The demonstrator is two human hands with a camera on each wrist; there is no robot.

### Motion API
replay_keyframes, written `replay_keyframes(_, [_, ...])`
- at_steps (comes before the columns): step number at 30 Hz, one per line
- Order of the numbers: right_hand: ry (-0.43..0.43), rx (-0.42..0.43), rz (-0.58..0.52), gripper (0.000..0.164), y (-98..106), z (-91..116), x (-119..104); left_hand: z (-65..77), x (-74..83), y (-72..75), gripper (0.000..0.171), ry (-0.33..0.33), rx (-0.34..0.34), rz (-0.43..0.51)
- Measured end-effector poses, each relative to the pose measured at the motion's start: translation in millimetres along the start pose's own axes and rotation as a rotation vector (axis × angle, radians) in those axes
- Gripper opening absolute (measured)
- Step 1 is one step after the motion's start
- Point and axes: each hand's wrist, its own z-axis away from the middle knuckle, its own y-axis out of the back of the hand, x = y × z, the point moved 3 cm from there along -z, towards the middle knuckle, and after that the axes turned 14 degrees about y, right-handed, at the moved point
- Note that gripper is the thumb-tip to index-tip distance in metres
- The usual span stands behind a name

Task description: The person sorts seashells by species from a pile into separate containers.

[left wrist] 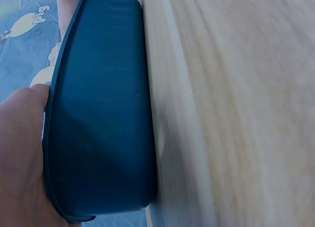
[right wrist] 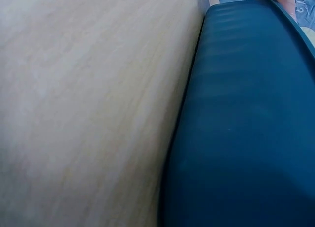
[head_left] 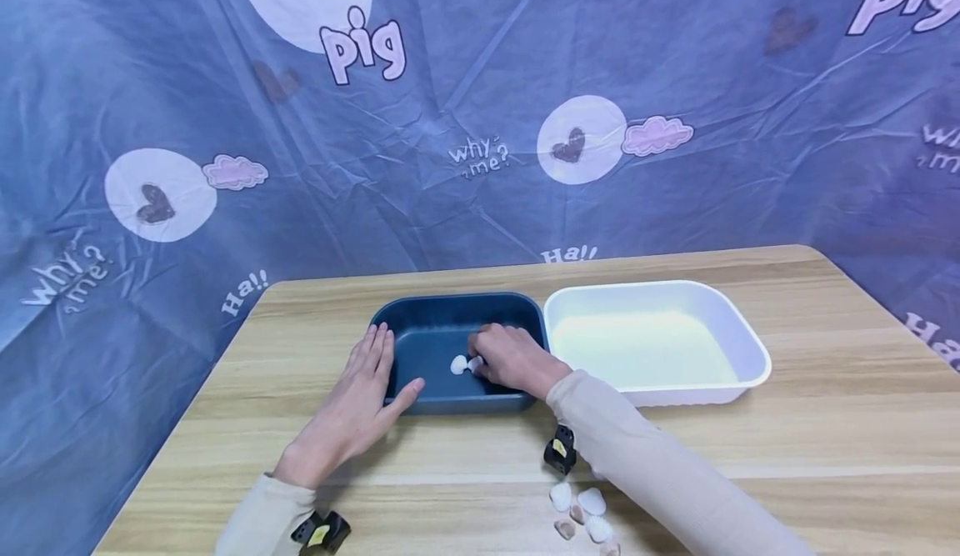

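Note:
A dark blue tray (head_left: 427,406) stands on the table, and its outer wall fills much of both wrist views. My left hand (head_left: 351,402) rests over its left front corner with straight fingers and the thumb spread along the front rim. Reaching inside from the front right, my right hand (head_left: 513,358) has curled fingers low over the tray floor. A white shell (head_left: 475,363) is pinched at its fingertips. Just left of that, another white shell (head_left: 458,364) lies on the tray floor. The right fingertips are partly hidden by the hand itself.
A white tray (head_left: 731,396) stands right beside the blue one, on its right. Several white and brownish shells (head_left: 592,502) lie on the wooden table (head_left: 465,489) near its front, beside the right forearm. Behind the table hangs a blue printed cloth (head_left: 450,206).

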Motion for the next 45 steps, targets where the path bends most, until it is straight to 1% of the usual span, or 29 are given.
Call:
replay_keyframes(3, [0.004, 0.016, -0.003, 0.011, 0.9, 3.4, -0.9, 0.9, 0.4, -1.6, 0.088, -0.002, -0.008, 0.008])
replay_keyframes(6, [0.012, 0.043, -0.008, 0.019, 6.5, 9.1, -2.9, 1.6, -0.3, -3.4, 0.088, 0.002, -0.015, 0.015])
replay_keyframes(11, [0.04, 0.112, -0.003, 0.022, 28.1, 27.6, -6.3, 0.4, -1.4, -4.0, 0.087, 0.001, -0.012, 0.018])
replay_keyframes(16, [0.087, 0.193, 0.013, 0.023, 49.5, 60.6, -9.8, -1.0, -1.8, -1.7, 0.088, 0.001, -0.013, 0.011])
replay_keyframes(23, [0.147, 0.287, 0.007, 0.019, 61.7, 110.4, -18.3, 0.7, -2.6, -1.7, 0.088, 0.002, -0.022, 0.005])
replay_keyframes(26, [0.171, 0.315, 0.003, 0.018, 61.0, 124.5, -25.6, 0.0, -2.8, -0.5, 0.088, -0.001, -0.02, 0.014])
replay_keyframes(32, [0.199, 0.297, -0.054, 0.02, 48.1, 138.7, -40.9, -1.0, -2.1, 0.7, 0.088, -0.005, -0.019, 0.005])
replay_keyframes(36, [0.235, 0.308, -0.027, 0.024, 42.4, 146.2, -46.9, -0.5, -2.1, 0.5, 0.088, 0.002, -0.024, 0.008])
replay_keyframes(39, [0.255, 0.313, -0.035, 0.026, 38.6, 154.0, -49.3, -0.9, -2.6, 1.0, 0.088, 0.002, -0.021, 0.005])
replay_keyframes(41, [0.266, 0.304, -0.057, 0.026, 35.5, 160.1, -49.7, -1.2, -2.7, 1.4, 0.088, -0.001, -0.017, 0.001])
replay_keyframes(45, [0.279, 0.257, -0.124, 0.028, 28.8, 175.3, -48.3, -1.1, -1.7, 1.6, 0.088, -0.004, -0.016, 0.001])
